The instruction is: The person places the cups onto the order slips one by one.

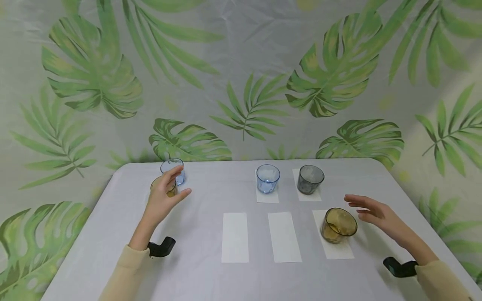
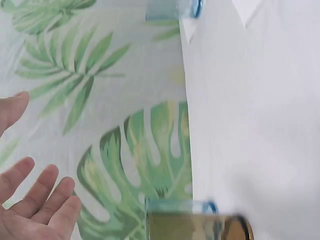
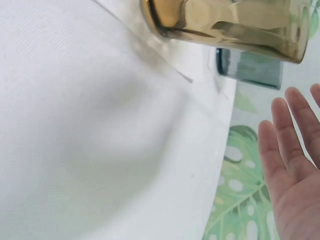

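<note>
My left hand [image 1: 162,200] hovers over the left of the table, fingers loosely bent and thumb apart. Partly hidden by it is an amber glass [image 1: 173,192], with a light blue glass [image 1: 180,177] just behind. The left wrist view shows the amber glass [image 2: 192,231] apart from the fingers. On the other side, my right hand [image 1: 378,215] is held beside a second amber glass [image 1: 339,228], which stands on a white paper strip. Its fingers are extended and hold nothing; a gap separates them from that amber glass [image 3: 235,25] in the right wrist view.
Behind, a blue glass [image 1: 267,179] and a grey glass [image 1: 310,180] each stand on a white strip. Two bare paper strips, one on the left [image 1: 235,238] and one nearer the middle [image 1: 284,237], lie on the white-covered table [image 1: 196,271]. A leaf-patterned cloth [image 1: 248,50] hangs behind.
</note>
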A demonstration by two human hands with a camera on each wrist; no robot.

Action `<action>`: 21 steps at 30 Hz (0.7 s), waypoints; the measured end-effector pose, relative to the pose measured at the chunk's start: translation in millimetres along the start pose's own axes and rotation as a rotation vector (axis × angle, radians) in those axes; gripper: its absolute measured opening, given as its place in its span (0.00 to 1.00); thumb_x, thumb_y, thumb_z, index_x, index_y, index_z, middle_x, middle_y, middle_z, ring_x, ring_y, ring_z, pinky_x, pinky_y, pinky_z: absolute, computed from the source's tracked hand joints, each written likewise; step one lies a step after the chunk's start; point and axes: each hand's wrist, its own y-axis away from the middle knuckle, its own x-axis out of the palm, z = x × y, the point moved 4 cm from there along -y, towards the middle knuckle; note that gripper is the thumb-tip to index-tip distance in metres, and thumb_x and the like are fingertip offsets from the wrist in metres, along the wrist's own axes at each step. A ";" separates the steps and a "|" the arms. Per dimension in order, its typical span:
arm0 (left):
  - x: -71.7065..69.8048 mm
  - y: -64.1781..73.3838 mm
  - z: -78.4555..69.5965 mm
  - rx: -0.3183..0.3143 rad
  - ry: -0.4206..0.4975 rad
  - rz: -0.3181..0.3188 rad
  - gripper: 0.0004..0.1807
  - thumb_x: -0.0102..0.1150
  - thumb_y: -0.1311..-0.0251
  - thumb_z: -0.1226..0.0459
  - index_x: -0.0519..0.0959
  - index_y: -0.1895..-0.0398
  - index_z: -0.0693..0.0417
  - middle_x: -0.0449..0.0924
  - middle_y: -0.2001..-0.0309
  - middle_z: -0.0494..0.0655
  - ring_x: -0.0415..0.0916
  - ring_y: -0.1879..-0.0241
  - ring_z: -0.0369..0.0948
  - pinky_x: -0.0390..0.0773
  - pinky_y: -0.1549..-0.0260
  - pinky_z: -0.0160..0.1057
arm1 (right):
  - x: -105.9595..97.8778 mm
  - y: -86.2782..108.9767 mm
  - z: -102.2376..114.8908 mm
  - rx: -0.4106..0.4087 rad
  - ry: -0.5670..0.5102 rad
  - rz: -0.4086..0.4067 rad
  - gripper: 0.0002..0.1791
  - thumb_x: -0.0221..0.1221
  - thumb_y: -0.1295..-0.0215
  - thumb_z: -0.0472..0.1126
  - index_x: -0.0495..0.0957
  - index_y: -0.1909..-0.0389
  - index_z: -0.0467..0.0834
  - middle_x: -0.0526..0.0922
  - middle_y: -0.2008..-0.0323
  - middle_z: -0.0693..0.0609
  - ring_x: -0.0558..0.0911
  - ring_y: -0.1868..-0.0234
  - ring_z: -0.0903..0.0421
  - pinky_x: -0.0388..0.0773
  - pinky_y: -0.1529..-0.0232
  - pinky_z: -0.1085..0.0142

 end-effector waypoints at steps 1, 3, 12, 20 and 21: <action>-5.5 1.1 2.3 -0.005 -0.017 -0.015 0.35 0.66 0.43 0.70 0.64 0.32 0.61 0.65 0.36 0.58 0.60 0.35 0.53 0.60 0.36 0.45 | 0.0 -1.0 1.5 -0.001 0.000 0.002 0.25 0.47 0.30 0.27 0.61 0.32 0.35 0.71 0.38 0.48 0.70 0.41 0.66 0.67 0.47 0.79; -16.1 2.8 7.0 -0.007 -0.044 -0.047 0.35 0.66 0.44 0.71 0.65 0.33 0.63 0.66 0.37 0.59 0.61 0.35 0.54 0.61 0.36 0.40 | 0.5 -2.9 4.8 0.004 -0.004 0.005 0.25 0.47 0.29 0.28 0.61 0.31 0.36 0.70 0.37 0.48 0.70 0.40 0.66 0.67 0.46 0.80; -44.1 14.3 31.0 -0.074 -0.134 -0.109 0.37 0.68 0.46 0.70 0.64 0.33 0.65 0.65 0.36 0.60 0.58 0.35 0.54 0.58 0.37 0.30 | 6.3 -13.8 19.3 0.001 0.004 -0.008 0.24 0.49 0.30 0.28 0.64 0.33 0.35 0.71 0.38 0.47 0.70 0.40 0.64 0.65 0.43 0.79; -50.4 19.7 49.3 -0.154 -0.161 -0.100 0.39 0.69 0.46 0.65 0.62 0.32 0.64 0.60 0.35 0.65 0.54 0.34 0.60 0.57 0.36 0.53 | 17.5 -23.8 31.5 -0.042 -0.024 0.024 0.25 0.49 0.32 0.26 0.64 0.34 0.34 0.70 0.37 0.40 0.70 0.39 0.63 0.64 0.41 0.77; -50.8 20.1 51.4 -0.162 -0.167 -0.097 0.40 0.69 0.46 0.64 0.62 0.32 0.64 0.59 0.34 0.65 0.54 0.34 0.60 0.57 0.36 0.54 | 19.3 -25.0 33.6 -0.053 -0.029 0.029 0.25 0.49 0.32 0.25 0.63 0.34 0.34 0.70 0.37 0.40 0.70 0.39 0.63 0.64 0.41 0.77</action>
